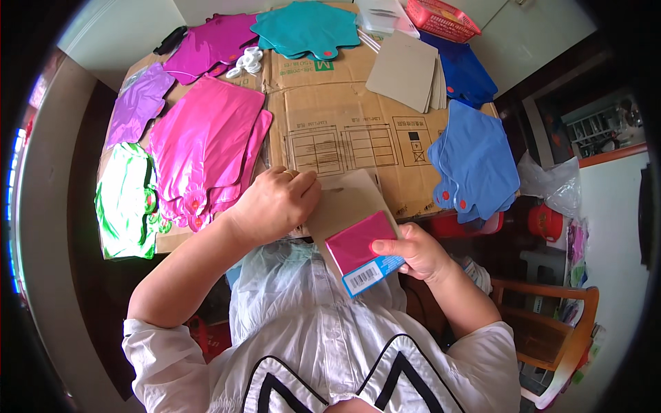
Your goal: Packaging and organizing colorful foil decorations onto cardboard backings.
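My right hand grips the lower right edge of a grey-brown cardboard backing card, thumb on top. A folded glossy pink packet lies on the card under that thumb. A blue and white barcode label strip runs along its bottom edge. My left hand is closed, fingers curled against the card's upper left corner; what they pinch, if anything, is hidden. Left of it lies a pile of flat, shiny pink foil balloons with red dots at their tails.
A cardboard-covered table bears more flat foil pieces: green, lilac, purple, teal, dark blue and light blue. Blank cards, white ribbon and a red basket lie farther back. A wooden chair stands right.
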`<state>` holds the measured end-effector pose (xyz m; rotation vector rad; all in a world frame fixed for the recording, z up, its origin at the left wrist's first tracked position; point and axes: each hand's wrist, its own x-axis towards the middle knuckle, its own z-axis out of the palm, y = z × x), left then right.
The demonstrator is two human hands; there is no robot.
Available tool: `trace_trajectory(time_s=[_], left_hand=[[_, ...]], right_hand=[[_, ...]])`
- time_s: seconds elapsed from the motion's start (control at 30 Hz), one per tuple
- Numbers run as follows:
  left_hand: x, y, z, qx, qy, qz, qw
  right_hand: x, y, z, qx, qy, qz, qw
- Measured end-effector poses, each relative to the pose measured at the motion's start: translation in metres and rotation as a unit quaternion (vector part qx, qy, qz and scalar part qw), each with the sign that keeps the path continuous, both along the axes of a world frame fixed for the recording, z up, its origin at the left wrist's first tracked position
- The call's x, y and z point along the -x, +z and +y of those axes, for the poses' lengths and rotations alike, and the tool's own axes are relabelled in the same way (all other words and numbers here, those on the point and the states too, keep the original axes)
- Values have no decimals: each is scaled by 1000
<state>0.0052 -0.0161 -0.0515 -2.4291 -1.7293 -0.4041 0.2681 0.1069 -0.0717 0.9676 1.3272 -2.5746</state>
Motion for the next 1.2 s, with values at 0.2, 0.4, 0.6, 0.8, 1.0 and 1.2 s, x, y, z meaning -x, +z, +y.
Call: trace_trajectory(time_s=[0.2,0.4,0.6,0.8,1.0,1.2], left_hand=[[-4,-2,-5,41,11,22,999],[-2,-1,-9,65,29,-28,997],[15,-6,14,37,21,-132,990],[8,-10,5,71,8,-130,989],[1,-5,0,31,-11,-118,992],[-17,-8,6,9,4,-137,991]], right_hand=[[-4,-9,-14,-20,-52,4,998],[-4,-10,-23,-73,-84,-2,994],[-6,-16,-28,-80,-106,6,991],[-7,-15,-33,-69,-154,-11,986],[-4,-25,-32,-86,-120,-3,989],[6,-24,-33,-96,-117,-11,988]])
